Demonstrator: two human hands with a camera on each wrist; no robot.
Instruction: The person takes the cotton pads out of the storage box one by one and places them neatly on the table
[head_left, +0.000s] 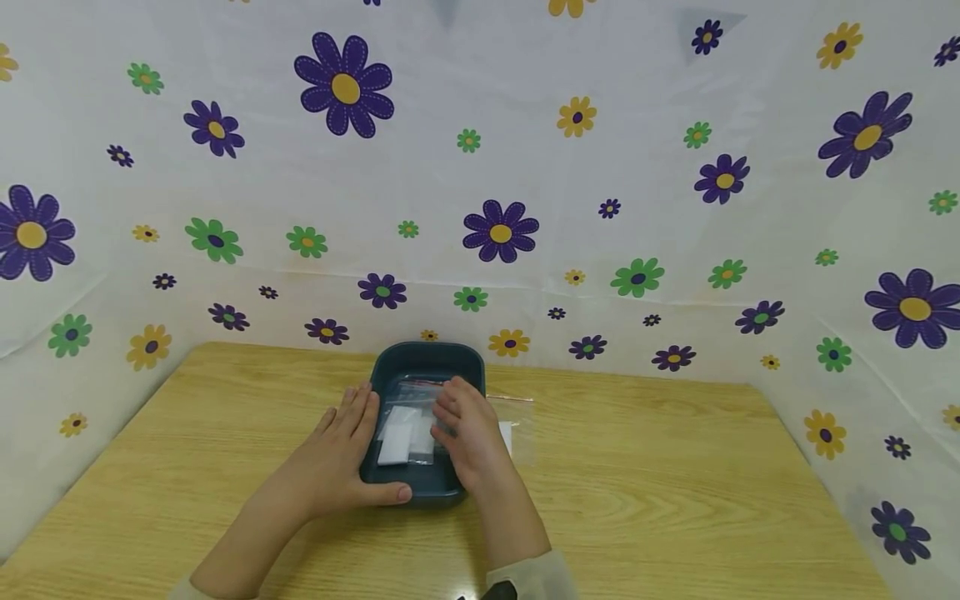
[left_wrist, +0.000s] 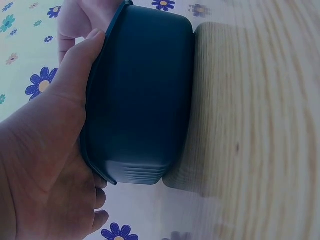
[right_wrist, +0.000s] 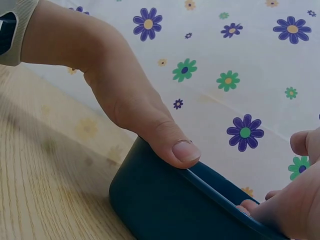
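A dark teal plastic bin (head_left: pixel 427 352) stands on the table. Inside it lie clear zip bags with white pieces (head_left: pixel 396 440) in them. My left hand (head_left: pixel 330 467) rests along the bin's left rim with its fingers straight, and its thumb lies over the near rim. Over the bin's right side hovers my right hand (head_left: pixel 472 433), its fingers loosely bent above the bags. In the right wrist view, the right hand's thumb stands apart from its fingers, whose tips are partly hidden by the rim. No bag shows between them.
Another clear zip bag (head_left: pixel 525 429) with something white lies just right of the bin, partly behind the right hand. The wood-grain table (head_left: pixel 660 483) meets a white flowered cloth (head_left: pixel 420 167) at the back and sides.
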